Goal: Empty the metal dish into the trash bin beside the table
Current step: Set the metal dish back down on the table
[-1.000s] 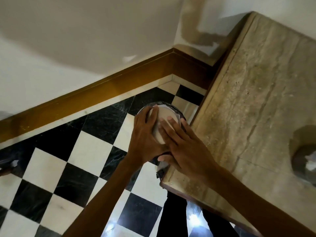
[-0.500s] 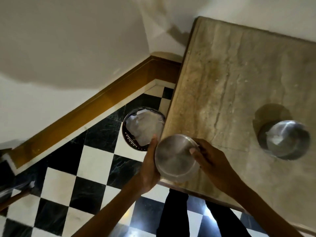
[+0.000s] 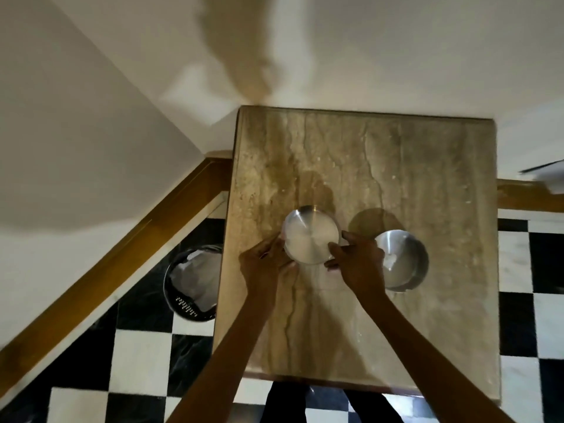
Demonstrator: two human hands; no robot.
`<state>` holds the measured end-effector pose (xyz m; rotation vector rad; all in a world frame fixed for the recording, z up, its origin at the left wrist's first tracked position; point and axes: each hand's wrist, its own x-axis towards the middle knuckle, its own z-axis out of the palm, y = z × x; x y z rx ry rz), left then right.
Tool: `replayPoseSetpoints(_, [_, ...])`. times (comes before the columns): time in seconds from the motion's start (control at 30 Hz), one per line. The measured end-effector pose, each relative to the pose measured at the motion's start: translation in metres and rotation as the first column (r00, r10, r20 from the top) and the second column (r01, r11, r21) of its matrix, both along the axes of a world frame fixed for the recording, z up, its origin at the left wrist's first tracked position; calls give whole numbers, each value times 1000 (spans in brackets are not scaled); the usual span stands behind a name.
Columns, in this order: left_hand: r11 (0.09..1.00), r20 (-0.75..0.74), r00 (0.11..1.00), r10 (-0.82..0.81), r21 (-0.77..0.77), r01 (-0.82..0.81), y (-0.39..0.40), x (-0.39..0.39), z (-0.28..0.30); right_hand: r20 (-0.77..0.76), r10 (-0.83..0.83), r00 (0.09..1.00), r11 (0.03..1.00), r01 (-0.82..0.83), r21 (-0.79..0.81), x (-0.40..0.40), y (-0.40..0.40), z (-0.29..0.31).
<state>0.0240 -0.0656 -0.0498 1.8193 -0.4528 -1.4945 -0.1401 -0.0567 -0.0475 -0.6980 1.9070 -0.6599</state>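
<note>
Both my hands grip the empty metal dish (image 3: pixel 311 238) over the tabletop (image 3: pixel 427 166): left fingers (image 3: pixel 270 250) and right fingers (image 3: pixel 341 248) clamped on its rim. Trash bin (image 3: pixel 190 283) sits left on the floor.

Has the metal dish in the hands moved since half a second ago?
Yes. The metal dish was at the table's edge nearest the trash bin; now it is further in over the tabletop, close to the second dish.

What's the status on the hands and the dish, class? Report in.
Left hand and right hand both grip the metal dish over the table. Dish looks empty. Trash bin on floor, left. Second metal bowl close by right hand.
</note>
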Motion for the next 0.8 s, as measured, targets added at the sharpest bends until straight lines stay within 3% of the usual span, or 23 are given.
replayPoseSetpoints(0.07, [998,-7,999,45,38,-45,-19,-15,-5,-69,-15,997,1000,14,-10,-8,-16,-4])
replayPoseSetpoints(0.17, [989,-87,985,146,33,-144,-41,-32,-11,-56,-62,996,997,60,-45,-16,-38,-5])
replayPoseSetpoints(0.3, [978,-173,963,206,16,-207,-67,-70,-1,183,-259,948,958,277,-79,-51,-52,15])
replayPoseSetpoints(0.33, [976,-186,958,218,24,-218,-68,-78,2,177,-271,946,951,292,-105,-59,-48,21])
replayPoseSetpoints(0.43, [978,-107,972,210,14,-209,-60,-75,1,-234,-137,963,970,82,-229,-71,-30,29])
replayPoseSetpoints(0.53, [996,-42,996,85,26,-84,-25,-85,-2,-441,-65,895,965,-57,-258,-100,0,30])
replayPoseSetpoints(0.67, [986,-33,990,-137,94,140,26,-117,-7,-497,100,862,992,-126,-19,-138,38,7])
replayPoseSetpoints(0.8, [971,-84,979,-186,140,196,55,-136,-9,-383,52,922,997,-69,-31,-140,52,-8])
